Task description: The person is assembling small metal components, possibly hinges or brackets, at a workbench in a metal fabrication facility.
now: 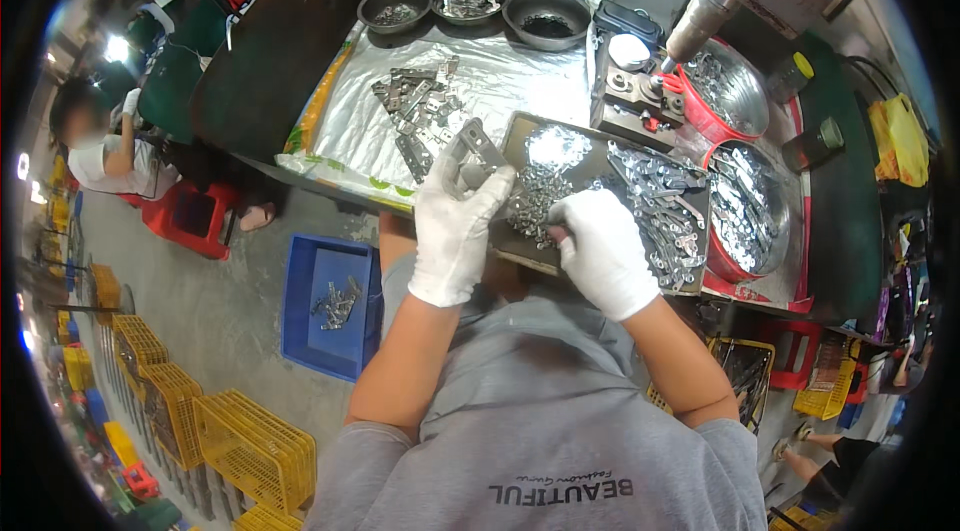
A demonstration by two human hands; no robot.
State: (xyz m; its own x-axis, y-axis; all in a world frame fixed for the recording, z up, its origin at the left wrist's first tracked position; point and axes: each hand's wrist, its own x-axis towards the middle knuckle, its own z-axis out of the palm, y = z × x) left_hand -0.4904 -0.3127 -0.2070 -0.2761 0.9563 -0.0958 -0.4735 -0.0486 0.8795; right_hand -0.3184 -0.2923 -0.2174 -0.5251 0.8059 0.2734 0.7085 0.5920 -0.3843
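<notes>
My left hand (448,231), in a white glove, is closed round flat metal brackets (482,143) that stick up between thumb and fingers. My right hand (608,249), gloved too with a bare fingertip showing, reaches down into small shiny metal parts (535,193). Its fingers are curled together; whatever they pinch is hidden. Those parts lie in the left part of a dark tray (525,254), and longer metal strips (655,196) are heaped in its right part. Beyond my left hand, loose metal brackets (420,101) lie scattered on a silvery sheet (345,136).
Dark bowls (548,41) of small parts stand at the back. A press (700,21) with a metal die block (630,96) rises at the back right, beside red-rimmed basins (708,231). A blue bin (300,331) and yellow crates (250,446) sit on the floor. At far left, a person (115,156) is seated.
</notes>
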